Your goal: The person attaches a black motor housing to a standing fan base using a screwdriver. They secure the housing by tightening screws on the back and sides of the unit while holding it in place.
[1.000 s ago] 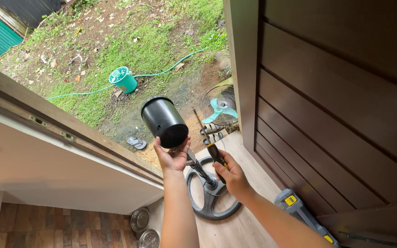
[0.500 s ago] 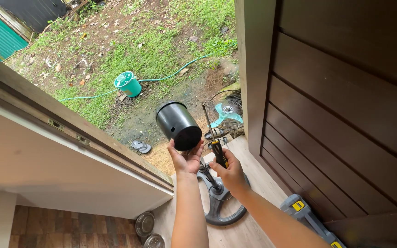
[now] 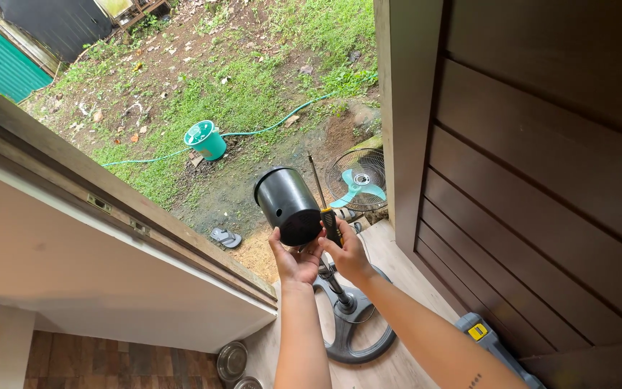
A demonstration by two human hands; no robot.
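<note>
Held high over the fan stand (image 3: 350, 317), the black cylinder (image 3: 289, 205) could slip from your grip and drop onto the stand's round base or the wooden floor (image 3: 412, 367) if your palm shifts; the screwdriver (image 3: 323, 205) tip could also skid off it. Your left hand (image 3: 295, 261) cups the cylinder's lower end, fingers curled around it. Your right hand (image 3: 349, 253) is clenched on the screwdriver's handle, its shaft pointing up beside the cylinder.

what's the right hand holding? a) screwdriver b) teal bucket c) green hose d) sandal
a: the right hand grips a screwdriver with its shaft pointing up, beside the black cylinder that the left hand supports.
</note>
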